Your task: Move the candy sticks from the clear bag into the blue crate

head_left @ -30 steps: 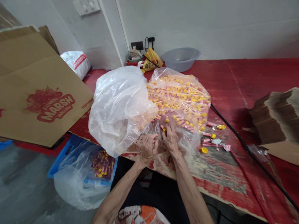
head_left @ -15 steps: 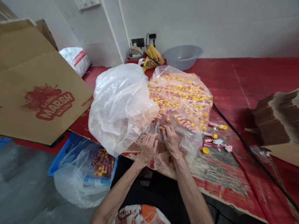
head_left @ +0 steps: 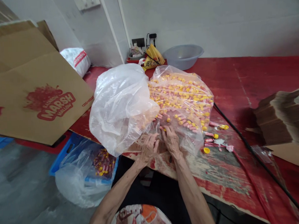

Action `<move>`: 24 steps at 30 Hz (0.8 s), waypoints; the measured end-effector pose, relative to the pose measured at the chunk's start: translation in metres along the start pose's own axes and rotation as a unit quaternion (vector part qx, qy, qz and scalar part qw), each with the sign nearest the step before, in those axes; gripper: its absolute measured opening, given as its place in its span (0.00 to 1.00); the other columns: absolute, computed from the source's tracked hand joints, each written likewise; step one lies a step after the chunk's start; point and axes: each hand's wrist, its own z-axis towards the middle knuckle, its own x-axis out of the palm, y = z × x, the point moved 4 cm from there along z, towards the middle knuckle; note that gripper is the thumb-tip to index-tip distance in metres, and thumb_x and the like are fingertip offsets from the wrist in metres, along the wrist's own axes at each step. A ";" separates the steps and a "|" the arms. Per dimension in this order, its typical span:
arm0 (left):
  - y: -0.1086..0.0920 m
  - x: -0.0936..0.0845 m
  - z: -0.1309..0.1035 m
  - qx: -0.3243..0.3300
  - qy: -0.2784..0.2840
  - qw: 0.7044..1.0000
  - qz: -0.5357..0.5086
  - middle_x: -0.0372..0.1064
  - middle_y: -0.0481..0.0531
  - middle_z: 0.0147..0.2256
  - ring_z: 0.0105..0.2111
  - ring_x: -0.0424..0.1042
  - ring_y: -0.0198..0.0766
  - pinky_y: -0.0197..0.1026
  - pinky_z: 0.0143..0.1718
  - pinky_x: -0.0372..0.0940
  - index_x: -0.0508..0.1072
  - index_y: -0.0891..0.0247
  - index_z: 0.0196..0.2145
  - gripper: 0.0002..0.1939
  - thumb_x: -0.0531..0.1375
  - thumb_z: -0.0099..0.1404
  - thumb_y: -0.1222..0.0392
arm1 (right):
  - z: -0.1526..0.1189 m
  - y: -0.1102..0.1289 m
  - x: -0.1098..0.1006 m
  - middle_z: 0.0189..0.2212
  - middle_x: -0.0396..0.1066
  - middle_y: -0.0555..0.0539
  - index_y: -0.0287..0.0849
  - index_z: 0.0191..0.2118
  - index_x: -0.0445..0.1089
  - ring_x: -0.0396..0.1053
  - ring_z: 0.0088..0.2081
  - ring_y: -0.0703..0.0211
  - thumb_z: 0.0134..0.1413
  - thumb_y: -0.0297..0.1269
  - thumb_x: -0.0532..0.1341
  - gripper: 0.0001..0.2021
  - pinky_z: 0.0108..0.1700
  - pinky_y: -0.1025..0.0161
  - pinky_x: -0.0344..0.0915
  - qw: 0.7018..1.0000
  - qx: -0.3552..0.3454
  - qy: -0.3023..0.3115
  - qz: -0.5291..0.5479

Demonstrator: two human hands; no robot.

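Note:
A clear plastic bag [head_left: 190, 140] lies on the table, filled with small pink tubes with yellow caps [head_left: 180, 94]. At its open mouth, my right hand [head_left: 171, 139] has curled fingers with the tips on one small pink tube with a yellow cap [head_left: 163, 128]. Close beside it, my left hand [head_left: 148, 146] rests at the bag's near edge, its fingers stretched out and nothing visible in them. The crumpled whitish part of plastic bag [head_left: 121, 103] bulges up just beyond my left hand.
A cardboard box [head_left: 39, 80] leans at the left, above a blue crate [head_left: 69, 145] holding more tubes. Loose tubes and a yellow cap [head_left: 206, 150] lie right of the bag. A black cable [head_left: 250, 147] crosses the red table [head_left: 261, 74]. Stacked cardboard [head_left: 283, 119] stands far right; a basin [head_left: 183, 56] at the back.
The view has shifted very slightly. Both hands stay in nearly the same place at the bag's mouth.

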 end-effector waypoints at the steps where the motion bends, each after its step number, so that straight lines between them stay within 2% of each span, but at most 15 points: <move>1: 0.001 0.000 0.000 -0.002 -0.001 1.000 -0.001 0.80 0.58 0.52 0.48 0.81 0.43 0.47 0.52 0.78 0.75 0.58 0.62 0.17 0.54 0.81 0.64 | 0.000 0.000 -0.001 0.45 0.78 0.41 0.43 0.51 0.79 0.74 0.41 0.55 0.84 0.48 0.49 0.23 0.38 0.64 0.63 1.000 0.000 -0.010 0.009; 4: 0.002 -0.002 0.000 -0.002 -0.022 1.000 0.003 0.80 0.57 0.50 0.47 0.81 0.42 0.46 0.51 0.78 0.75 0.59 0.59 0.15 0.56 0.80 0.65 | 0.000 0.001 -0.002 0.45 0.79 0.41 0.43 0.50 0.78 0.74 0.41 0.55 0.84 0.48 0.48 0.23 0.39 0.64 0.64 1.000 -0.007 -0.023 0.013; 9: -0.003 -0.007 0.001 0.010 -0.032 0.999 0.012 0.81 0.57 0.48 0.44 0.81 0.42 0.45 0.50 0.78 0.77 0.60 0.56 0.14 0.55 0.80 0.64 | 0.000 0.001 0.000 0.43 0.78 0.42 0.43 0.48 0.78 0.74 0.41 0.55 0.82 0.41 0.52 0.17 0.40 0.64 0.63 1.000 -0.016 0.008 -0.017; 13: -0.004 -0.016 0.002 0.004 -0.055 0.998 0.024 0.81 0.58 0.48 0.46 0.81 0.44 0.47 0.52 0.78 0.77 0.60 0.57 0.14 0.55 0.81 0.62 | -0.001 -0.001 -0.001 0.45 0.77 0.42 0.43 0.48 0.78 0.73 0.41 0.55 0.81 0.42 0.53 0.16 0.40 0.63 0.64 1.000 -0.009 0.006 -0.008; 20: -0.007 -0.004 0.007 0.046 0.021 0.998 0.029 0.81 0.57 0.49 0.50 0.82 0.44 0.47 0.53 0.78 0.76 0.60 0.59 0.15 0.53 0.82 0.64 | -0.001 -0.002 0.002 0.44 0.77 0.42 0.43 0.50 0.78 0.73 0.41 0.54 0.80 0.41 0.53 0.17 0.40 0.63 0.64 1.000 -0.006 0.000 -0.007; 24: -0.008 -0.009 0.015 0.027 0.027 0.999 0.010 0.80 0.55 0.47 0.45 0.82 0.42 0.44 0.49 0.78 0.75 0.58 0.62 0.17 0.55 0.81 0.65 | -0.001 -0.003 0.000 0.45 0.78 0.41 0.43 0.50 0.78 0.74 0.41 0.54 0.82 0.45 0.51 0.20 0.39 0.63 0.65 1.000 0.001 -0.008 0.012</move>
